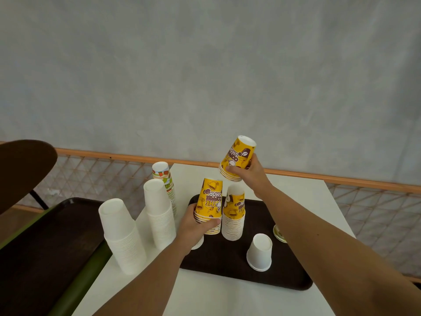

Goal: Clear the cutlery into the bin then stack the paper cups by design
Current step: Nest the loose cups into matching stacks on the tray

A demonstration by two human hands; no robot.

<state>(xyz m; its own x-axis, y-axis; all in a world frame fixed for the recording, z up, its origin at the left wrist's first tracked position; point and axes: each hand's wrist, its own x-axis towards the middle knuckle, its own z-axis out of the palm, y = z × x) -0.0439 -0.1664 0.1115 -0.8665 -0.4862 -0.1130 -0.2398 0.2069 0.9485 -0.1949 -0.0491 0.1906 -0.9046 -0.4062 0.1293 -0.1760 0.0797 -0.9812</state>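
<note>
My right hand (251, 176) grips a short stack of upside-down yellow coffee-shop cups (238, 157), lifted and tilted above the brown tray (262, 277). My left hand (193, 226) grips the lower part of another yellow cup stack (209, 201) standing on the tray. Beside that stands a stack (234, 215) of white cups with yellow ones on top. A small white stack (260, 252) stands alone on the tray. Two tall white stacks (120, 233) (159, 213) and a green-orange patterned stack (163, 176) stand on the white table to the left.
A yellow-rimmed cup (278, 232) lies partly hidden behind my right forearm. A second dark tray (41, 247) with a green edge sits at the lower left. A dark chair back (25, 169) is at the far left. An orange rail with mesh (364, 179) runs behind the table.
</note>
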